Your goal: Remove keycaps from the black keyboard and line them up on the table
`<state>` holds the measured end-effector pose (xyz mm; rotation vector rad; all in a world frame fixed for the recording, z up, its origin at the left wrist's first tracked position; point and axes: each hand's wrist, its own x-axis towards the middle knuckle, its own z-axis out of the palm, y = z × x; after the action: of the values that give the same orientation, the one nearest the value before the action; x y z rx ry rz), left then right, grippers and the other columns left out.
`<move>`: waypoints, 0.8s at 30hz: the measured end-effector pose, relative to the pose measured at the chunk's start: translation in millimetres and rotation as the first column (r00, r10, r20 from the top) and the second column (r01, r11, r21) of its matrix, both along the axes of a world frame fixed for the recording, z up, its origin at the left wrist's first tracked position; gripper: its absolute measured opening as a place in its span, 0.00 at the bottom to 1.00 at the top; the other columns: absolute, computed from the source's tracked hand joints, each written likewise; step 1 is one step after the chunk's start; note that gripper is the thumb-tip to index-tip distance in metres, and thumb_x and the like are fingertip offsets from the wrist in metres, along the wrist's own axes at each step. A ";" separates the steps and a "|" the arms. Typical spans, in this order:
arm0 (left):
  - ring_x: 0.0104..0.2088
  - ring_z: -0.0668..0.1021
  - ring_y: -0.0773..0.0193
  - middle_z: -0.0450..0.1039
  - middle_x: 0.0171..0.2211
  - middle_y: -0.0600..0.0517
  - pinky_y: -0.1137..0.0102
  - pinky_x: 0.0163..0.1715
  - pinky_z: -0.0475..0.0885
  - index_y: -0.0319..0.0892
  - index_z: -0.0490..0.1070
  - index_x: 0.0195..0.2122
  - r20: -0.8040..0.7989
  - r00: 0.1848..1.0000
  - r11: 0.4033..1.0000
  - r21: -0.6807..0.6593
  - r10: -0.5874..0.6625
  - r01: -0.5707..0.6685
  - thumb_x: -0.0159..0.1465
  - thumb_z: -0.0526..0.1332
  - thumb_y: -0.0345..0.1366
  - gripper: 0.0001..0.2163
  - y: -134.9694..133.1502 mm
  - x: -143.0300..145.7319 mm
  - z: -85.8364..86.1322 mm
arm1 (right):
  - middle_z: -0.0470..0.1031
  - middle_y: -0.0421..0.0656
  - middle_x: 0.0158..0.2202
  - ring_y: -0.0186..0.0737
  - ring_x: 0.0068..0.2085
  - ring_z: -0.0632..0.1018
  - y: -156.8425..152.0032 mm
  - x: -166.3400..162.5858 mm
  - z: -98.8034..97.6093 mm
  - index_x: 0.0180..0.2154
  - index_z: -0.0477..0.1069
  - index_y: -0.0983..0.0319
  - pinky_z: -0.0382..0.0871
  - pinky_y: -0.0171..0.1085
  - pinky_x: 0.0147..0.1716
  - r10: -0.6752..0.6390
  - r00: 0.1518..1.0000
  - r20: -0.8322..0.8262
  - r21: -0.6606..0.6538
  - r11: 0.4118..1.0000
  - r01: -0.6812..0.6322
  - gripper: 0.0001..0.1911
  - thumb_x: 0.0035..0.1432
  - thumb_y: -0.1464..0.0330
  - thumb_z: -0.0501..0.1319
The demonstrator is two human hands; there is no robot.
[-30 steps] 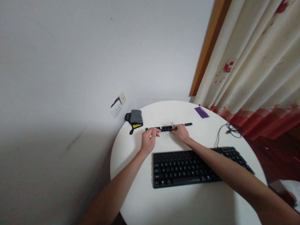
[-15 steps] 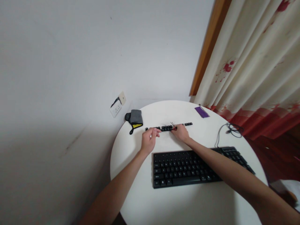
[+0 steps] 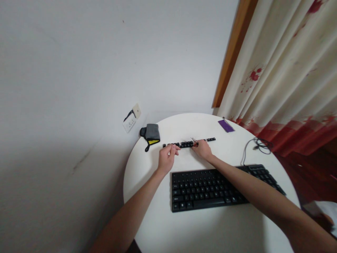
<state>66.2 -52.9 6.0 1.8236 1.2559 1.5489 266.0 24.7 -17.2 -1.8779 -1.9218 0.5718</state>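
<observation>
Black keycaps lie in a row across the far half of the white round table. At the left part of that row is my left hand, its fingers curled together; whether anything is between them is hidden. My right hand is closed around a slim, shiny metal tool that sticks out past its fingertips, just right of the middle keycaps. The tool's exact kind is too small to tell. Nearer to me lies a black keyboard, with my right forearm passing over it.
A grey cloth with yellow lining lies at the table's left edge. A purple flat item lies far right. The keyboard's coiled cable rests near the right edge. Wall sockets and a curtain flank the table.
Both hands stay at the keycap row, with hardly any movement. The whole view has shifted very slightly.
</observation>
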 end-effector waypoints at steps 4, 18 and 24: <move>0.27 0.74 0.65 0.71 0.22 0.52 0.71 0.30 0.67 0.39 0.77 0.31 -0.011 1.000 1.000 0.002 0.001 -0.001 0.70 0.51 0.45 0.20 0.2 0.3 -0.9 | 0.81 0.49 0.35 0.45 0.39 0.80 0.0 0.0 -0.3 0.36 0.79 0.62 0.67 0.35 0.35 0.000 1.000 -0.012 0.001 1.000 0.000 0.09 0.53 0.68 0.63; 0.26 0.73 0.66 0.71 0.23 0.52 0.72 0.30 0.67 0.38 0.75 0.31 0.160 0.978 0.990 0.013 0.136 -0.140 0.70 0.51 0.44 0.20 6.8 -9.3 1.8 | 0.77 0.46 0.33 0.40 0.34 0.75 -14.6 25.7 27.1 0.40 0.73 0.65 0.67 0.37 0.36 0.072 0.957 -0.281 0.226 0.974 -0.007 0.12 0.60 0.67 0.54; 0.25 0.72 0.67 0.69 0.22 0.52 0.73 0.27 0.66 0.38 0.75 0.29 0.312 0.887 0.935 -0.010 0.341 -0.355 0.69 0.51 0.46 0.21 17.9 -27.1 6.4 | 0.74 0.44 0.33 0.39 0.32 0.72 -58.1 67.5 51.4 0.37 0.69 0.62 0.67 0.38 0.35 0.216 0.722 -0.657 0.316 0.949 0.004 0.15 0.66 0.60 0.49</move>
<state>39.1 -34.9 12.4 1.3551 1.4554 1.9806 333.5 -33.4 34.2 -1.1255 -1.4991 0.8219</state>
